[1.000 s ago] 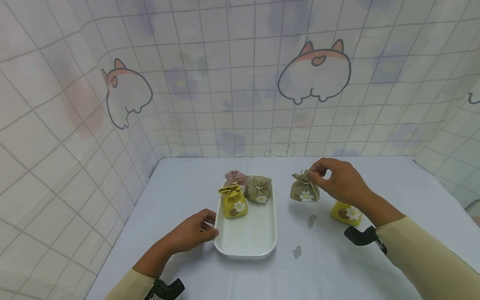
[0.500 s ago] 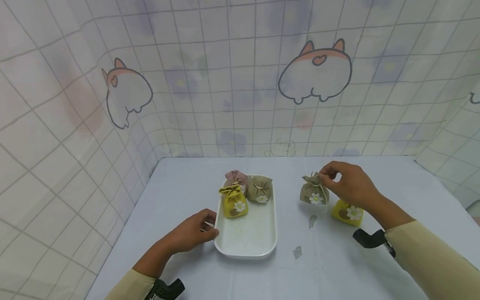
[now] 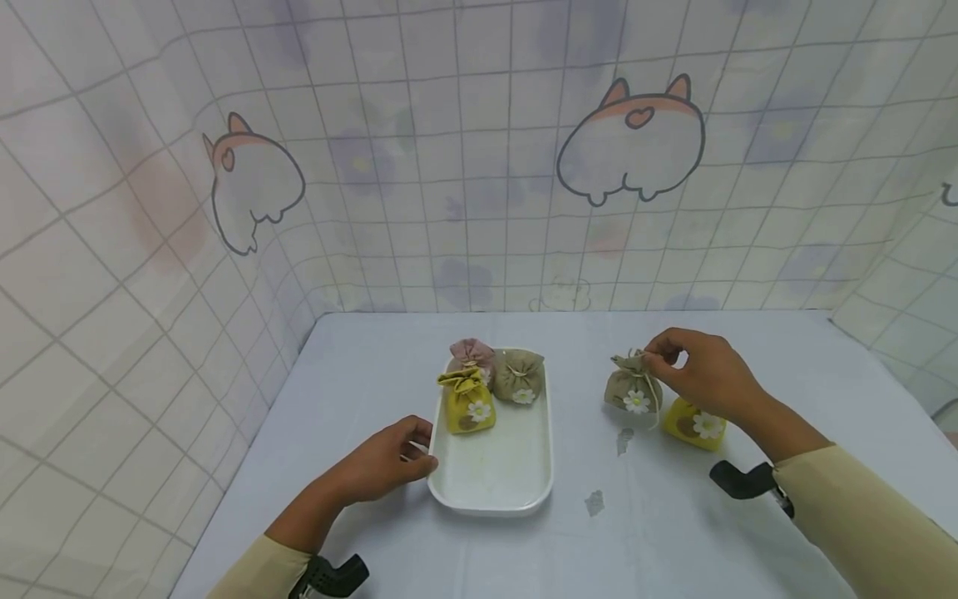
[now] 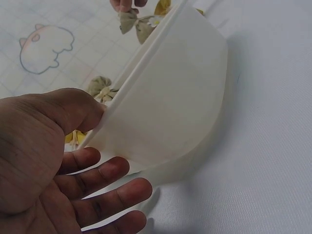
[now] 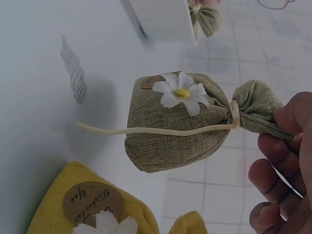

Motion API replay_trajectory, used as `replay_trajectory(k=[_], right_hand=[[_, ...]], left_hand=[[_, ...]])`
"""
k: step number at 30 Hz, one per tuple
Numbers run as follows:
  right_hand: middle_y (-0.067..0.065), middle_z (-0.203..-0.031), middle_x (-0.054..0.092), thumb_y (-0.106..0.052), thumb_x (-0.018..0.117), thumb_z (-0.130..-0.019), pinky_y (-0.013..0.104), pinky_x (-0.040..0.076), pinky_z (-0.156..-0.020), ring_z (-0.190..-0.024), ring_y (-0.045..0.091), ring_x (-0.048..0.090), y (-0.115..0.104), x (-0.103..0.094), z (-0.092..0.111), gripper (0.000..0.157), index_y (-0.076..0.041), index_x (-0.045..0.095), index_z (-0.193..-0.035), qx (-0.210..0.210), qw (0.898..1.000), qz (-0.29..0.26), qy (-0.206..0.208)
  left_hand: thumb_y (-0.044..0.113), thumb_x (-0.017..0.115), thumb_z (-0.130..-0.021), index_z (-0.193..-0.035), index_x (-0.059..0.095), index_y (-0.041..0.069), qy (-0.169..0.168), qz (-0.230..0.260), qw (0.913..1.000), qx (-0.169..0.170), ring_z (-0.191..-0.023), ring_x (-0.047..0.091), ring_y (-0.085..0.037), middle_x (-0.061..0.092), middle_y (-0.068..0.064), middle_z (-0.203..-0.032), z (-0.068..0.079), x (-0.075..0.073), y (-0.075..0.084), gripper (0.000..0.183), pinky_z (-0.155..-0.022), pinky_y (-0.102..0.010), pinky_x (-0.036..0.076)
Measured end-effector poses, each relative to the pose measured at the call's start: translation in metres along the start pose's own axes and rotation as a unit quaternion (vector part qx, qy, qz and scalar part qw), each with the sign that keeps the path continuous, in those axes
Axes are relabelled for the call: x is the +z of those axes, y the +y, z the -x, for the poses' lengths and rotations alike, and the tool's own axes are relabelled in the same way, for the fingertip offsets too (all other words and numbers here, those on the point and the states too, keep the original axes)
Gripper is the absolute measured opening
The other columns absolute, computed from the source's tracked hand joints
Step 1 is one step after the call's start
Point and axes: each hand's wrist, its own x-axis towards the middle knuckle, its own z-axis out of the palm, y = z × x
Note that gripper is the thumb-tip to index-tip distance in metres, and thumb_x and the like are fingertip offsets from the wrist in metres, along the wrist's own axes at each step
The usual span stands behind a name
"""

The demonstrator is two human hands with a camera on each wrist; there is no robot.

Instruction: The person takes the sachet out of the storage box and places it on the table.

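My right hand (image 3: 703, 371) pinches the gathered top of a grey-green drawstring pouch (image 3: 630, 393) with a white flower. In the right wrist view this pouch (image 5: 175, 126) hangs just off the table with one cord end dangling. A yellow pouch (image 3: 694, 424) lies beneath and beside that hand. My left hand (image 3: 392, 460) holds the left edge of a white tray (image 3: 490, 491); in the left wrist view the thumb lies at its rim and fingers at the outer wall (image 4: 165, 92). Inside the tray are a yellow pouch (image 3: 470, 403), a pink pouch (image 3: 471, 353) and another grey-green pouch (image 3: 519, 376).
Two grey patches, one upper (image 3: 624, 441) and one lower (image 3: 595, 502), mark the white tablecloth (image 3: 509, 557) right of the tray. A printed grid curtain (image 3: 449, 166) stands behind the table and along its sides.
My right hand has moved right and slightly down with the grey-green pouch, away from the tray and nearer the yellow pouch on the table. The left hand and tray have stayed put.
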Motion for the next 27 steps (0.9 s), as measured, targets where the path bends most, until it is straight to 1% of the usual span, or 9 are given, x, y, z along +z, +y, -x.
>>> replay_trajectory(k=[6, 9, 11, 14, 17, 23, 27], right_hand=[[0.001, -0.096, 0.065, -0.035, 0.061, -0.104, 0.036, 0.045, -0.065, -0.082, 0.022, 0.055, 0.005, 0.001, 0.003, 0.022, -0.015, 0.070, -0.108, 0.018, 1.000, -0.013, -0.001], [0.002, -0.095, 0.065, -0.034, 0.059, -0.105, 0.035, 0.046, -0.061, -0.079, 0.024, 0.054, 0.006, 0.001, 0.003, 0.022, -0.015, 0.068, -0.108, 0.015, 1.000, -0.026, 0.006], [0.001, -0.094, 0.065, -0.035, 0.059, -0.105, 0.036, 0.047, -0.062, -0.080, 0.023, 0.055, 0.006, 0.001, 0.002, 0.023, -0.014, 0.068, -0.108, 0.006, 0.999, -0.031, 0.012], [0.000, -0.094, 0.066, -0.036, 0.060, -0.105, 0.038, 0.048, -0.070, -0.084, 0.022, 0.056, 0.003, 0.002, 0.001, 0.023, -0.015, 0.069, -0.107, -0.007, 0.999, -0.037, 0.014], [-0.002, -0.093, 0.066, -0.033, 0.061, -0.104, 0.039, 0.047, -0.076, -0.087, 0.020, 0.057, -0.001, 0.004, -0.001, 0.021, -0.014, 0.070, -0.106, -0.017, 0.999, -0.041, 0.011], [-0.003, -0.089, 0.066, -0.025, 0.063, -0.103, 0.039, 0.049, -0.076, -0.083, 0.021, 0.058, -0.011, 0.009, -0.008, 0.014, -0.013, 0.071, -0.105, -0.039, 0.998, -0.041, 0.005], [-0.002, -0.091, 0.066, -0.024, 0.064, -0.102, 0.039, 0.050, -0.080, -0.086, 0.019, 0.058, -0.019, 0.013, -0.014, 0.013, -0.013, 0.071, -0.106, -0.044, 0.998, -0.042, -0.005]], left_hand=[[0.027, 0.075, -0.095, -0.132, 0.056, 0.009, -0.001, 0.001, 1.0000, 0.001, -0.110, 0.064, -0.021, 0.062, -0.002, -0.122, 0.000, 0.000, 0.000, 0.045, -0.085, -0.041, 0.056], [0.027, 0.075, -0.095, -0.132, 0.056, 0.009, -0.001, -0.001, 1.0000, -0.001, -0.110, 0.064, -0.021, 0.062, -0.002, -0.122, -0.001, 0.000, 0.000, 0.045, -0.085, -0.042, 0.057], [0.027, 0.075, -0.095, -0.133, 0.056, 0.010, 0.001, -0.002, 1.0000, -0.004, -0.110, 0.064, -0.021, 0.062, -0.002, -0.122, -0.001, 0.001, 0.000, 0.046, -0.085, -0.042, 0.057], [0.028, 0.076, -0.095, -0.133, 0.056, 0.010, 0.003, -0.004, 1.0000, -0.009, -0.110, 0.064, -0.021, 0.063, -0.002, -0.121, 0.000, 0.001, 0.001, 0.046, -0.085, -0.042, 0.057], [0.027, 0.076, -0.095, -0.132, 0.057, 0.010, 0.003, -0.002, 1.0000, -0.008, -0.110, 0.064, -0.021, 0.063, -0.002, -0.121, 0.001, 0.001, 0.002, 0.046, -0.085, -0.042, 0.057], [0.027, 0.075, -0.095, -0.132, 0.056, 0.009, 0.000, -0.001, 1.0000, -0.003, -0.110, 0.064, -0.021, 0.062, -0.003, -0.121, 0.001, 0.000, 0.001, 0.045, -0.085, -0.042, 0.056], [0.027, 0.075, -0.095, -0.132, 0.056, 0.009, -0.002, -0.003, 1.0000, -0.002, -0.110, 0.064, -0.022, 0.062, -0.003, -0.122, 0.001, -0.001, 0.001, 0.045, -0.084, -0.042, 0.056]])
